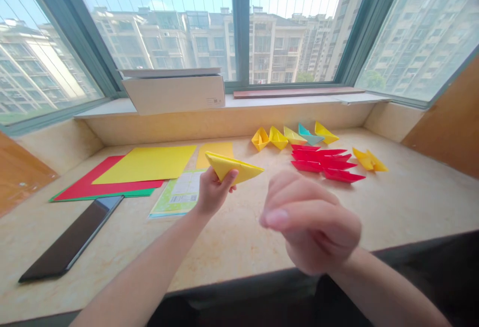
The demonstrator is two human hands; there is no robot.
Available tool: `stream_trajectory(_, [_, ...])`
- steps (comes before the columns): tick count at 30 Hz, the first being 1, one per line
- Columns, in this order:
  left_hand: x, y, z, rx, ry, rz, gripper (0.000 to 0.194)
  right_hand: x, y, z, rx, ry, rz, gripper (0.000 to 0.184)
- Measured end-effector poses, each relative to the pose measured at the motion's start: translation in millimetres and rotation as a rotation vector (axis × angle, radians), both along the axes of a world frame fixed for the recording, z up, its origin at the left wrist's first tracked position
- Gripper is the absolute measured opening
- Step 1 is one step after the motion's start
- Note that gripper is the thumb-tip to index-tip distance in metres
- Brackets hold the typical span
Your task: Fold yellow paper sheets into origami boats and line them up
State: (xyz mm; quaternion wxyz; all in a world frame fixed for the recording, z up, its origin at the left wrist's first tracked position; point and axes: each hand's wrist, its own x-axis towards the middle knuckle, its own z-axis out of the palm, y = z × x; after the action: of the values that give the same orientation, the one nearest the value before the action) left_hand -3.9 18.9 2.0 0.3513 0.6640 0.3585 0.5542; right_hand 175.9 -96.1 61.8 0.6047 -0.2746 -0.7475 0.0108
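Observation:
My left hand (212,190) is raised over the stone window ledge (239,237) and pinches a folded yellow paper boat (232,166) by its underside. My right hand (311,220) hovers close to the camera, a little right of the boat, fingers curled loosely together and blurred; nothing shows in it. It does not touch the paper. Behind the hands lie finished paper boats: a row of yellow ones with one teal (294,136), several red ones (325,162) and a lone yellow one (369,160).
Flat sheets of yellow (147,163), red (80,187) and green paper lie at the left, with a printed leaflet (179,193) beside them. A dark tablet (73,240) rests near the front left edge. A white box (175,91) stands on the sill under the window.

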Motion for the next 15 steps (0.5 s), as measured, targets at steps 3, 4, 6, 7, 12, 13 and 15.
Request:
stream_trajectory(3, [-1,4,-1.9,0.027,0.014,0.027,0.039,2,54,-10.7,0.091,0.032,0.066,0.026])
stream_trajectory(4, [-2,5,-2.7,0.027,0.040,0.014,0.041,6,70,-16.9,0.057,0.016,0.038,0.024])
stream_trajectory(6, [-2,7,-5.0,0.014,0.105,-0.028,0.045,14,93,-31.8,-0.104,-0.081,0.024,0.024])
stream_trajectory(7, [-3,7,-6.5,0.002,0.129,-0.046,0.046,16,99,-40.2,-0.220,-0.135,0.047,0.026])
stream_trajectory(12, [1,10,-16.0,-0.092,0.126,-0.041,0.044,6,99,-80.8,-0.561,-0.115,0.126,0.029])
stream_trajectory(13, [3,11,-17.4,-0.111,0.105,-0.027,0.046,1,96,-86.6,-0.603,-0.055,0.108,0.029])
stream_trajectory(15, [6,12,-19.4,-0.132,0.078,0.016,0.052,-6,92,-94.0,-0.664,0.024,0.074,0.029])
